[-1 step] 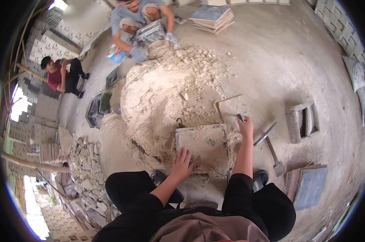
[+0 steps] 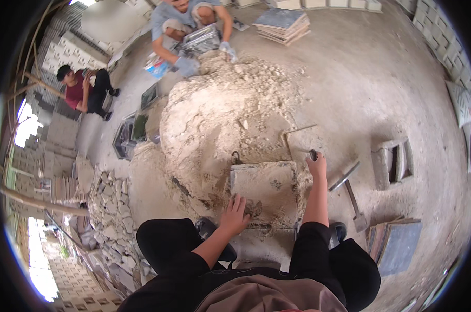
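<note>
Lying flat on the dusty left part of a square, grey-edged mould (image 2: 269,177) is my left hand (image 2: 235,214), fingers stretched out. Pale, sandy powder covers the mould's top. Off its right side, my right hand (image 2: 317,165) is closed around a short dark handle (image 2: 313,154); what joins to that handle is hard to make out. A thin bent rod (image 2: 301,128) lies beyond this hand. At the mould's far left corner a dark metal hook (image 2: 236,155) sticks up. The mould rests between my feet, against the powder heap (image 2: 209,114).
A hammer-like tool (image 2: 352,200) and a hollow block (image 2: 394,161) lie to the right, with leaning boards (image 2: 399,244) nearer. Broken rubble (image 2: 110,213) is on the left. Across the heap a gloved person (image 2: 186,65) crouches; another person (image 2: 84,93) sits far left.
The whole view has shifted slightly, so the surroundings sit a little further right. Both hands keep nearly the same place, the left on the mould and the right on the dark handle.
</note>
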`<move>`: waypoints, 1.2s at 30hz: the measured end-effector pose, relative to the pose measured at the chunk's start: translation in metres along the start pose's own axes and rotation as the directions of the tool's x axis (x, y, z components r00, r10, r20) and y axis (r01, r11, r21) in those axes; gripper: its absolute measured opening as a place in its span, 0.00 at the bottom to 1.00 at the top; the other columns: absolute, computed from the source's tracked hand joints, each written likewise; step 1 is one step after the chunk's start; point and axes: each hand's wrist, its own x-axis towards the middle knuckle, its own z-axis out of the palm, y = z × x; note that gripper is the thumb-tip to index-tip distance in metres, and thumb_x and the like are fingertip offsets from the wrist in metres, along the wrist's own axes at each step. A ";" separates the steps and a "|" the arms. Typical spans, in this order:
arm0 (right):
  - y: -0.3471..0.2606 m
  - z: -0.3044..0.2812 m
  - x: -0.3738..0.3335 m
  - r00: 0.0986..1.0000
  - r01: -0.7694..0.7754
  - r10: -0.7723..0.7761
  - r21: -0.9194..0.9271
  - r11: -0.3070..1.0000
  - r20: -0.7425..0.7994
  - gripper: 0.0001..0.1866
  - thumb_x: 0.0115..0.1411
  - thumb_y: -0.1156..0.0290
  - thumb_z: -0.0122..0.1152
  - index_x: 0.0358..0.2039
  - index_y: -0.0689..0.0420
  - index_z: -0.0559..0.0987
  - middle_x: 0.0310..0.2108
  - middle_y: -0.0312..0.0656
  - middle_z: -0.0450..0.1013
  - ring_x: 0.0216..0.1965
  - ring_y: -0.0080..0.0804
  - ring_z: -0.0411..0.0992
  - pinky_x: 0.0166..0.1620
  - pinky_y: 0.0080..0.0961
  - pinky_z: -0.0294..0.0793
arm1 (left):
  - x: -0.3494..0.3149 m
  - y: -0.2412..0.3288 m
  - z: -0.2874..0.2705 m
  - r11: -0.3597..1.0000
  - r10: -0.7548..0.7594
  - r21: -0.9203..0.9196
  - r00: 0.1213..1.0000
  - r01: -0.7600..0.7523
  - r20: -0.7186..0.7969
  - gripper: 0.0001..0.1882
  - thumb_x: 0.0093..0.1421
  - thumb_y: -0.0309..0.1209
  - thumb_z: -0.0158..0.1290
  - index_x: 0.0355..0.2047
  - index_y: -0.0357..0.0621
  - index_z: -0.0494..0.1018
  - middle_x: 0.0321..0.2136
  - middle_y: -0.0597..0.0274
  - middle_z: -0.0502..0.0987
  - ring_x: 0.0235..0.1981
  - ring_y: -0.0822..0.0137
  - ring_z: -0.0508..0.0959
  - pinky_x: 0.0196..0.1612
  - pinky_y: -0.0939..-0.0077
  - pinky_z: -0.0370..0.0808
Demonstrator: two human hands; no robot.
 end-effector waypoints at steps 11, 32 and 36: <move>-0.051 -0.016 0.057 0.850 0.503 -0.350 -0.407 0.763 0.393 0.16 0.45 0.63 0.60 0.34 0.53 0.72 0.31 0.49 0.73 0.35 0.49 0.71 0.37 0.42 0.70 | 0.028 -0.035 0.049 0.547 -0.408 -0.822 0.908 0.159 -0.097 0.38 0.57 0.51 0.41 0.58 0.35 0.49 0.54 0.41 0.59 0.55 0.50 0.60 0.54 0.52 0.55; -0.182 0.157 0.017 0.632 0.626 -0.428 -0.099 0.774 0.646 0.15 0.41 0.67 0.59 0.29 0.62 0.74 0.24 0.52 0.71 0.27 0.45 0.70 0.31 0.34 0.67 | 0.029 -0.030 0.054 0.847 -0.396 -0.518 0.793 0.120 -0.463 0.34 0.53 0.50 0.47 0.50 0.32 0.59 0.43 0.46 0.69 0.46 0.51 0.68 0.47 0.55 0.62; -0.172 0.168 0.007 0.679 0.606 -0.447 -0.101 0.789 0.582 0.14 0.41 0.66 0.60 0.27 0.62 0.74 0.23 0.50 0.71 0.25 0.43 0.70 0.30 0.34 0.67 | 0.030 -0.030 0.051 0.850 -0.387 -0.518 0.779 0.094 -0.493 0.34 0.52 0.49 0.48 0.50 0.33 0.59 0.43 0.47 0.69 0.45 0.51 0.68 0.45 0.55 0.63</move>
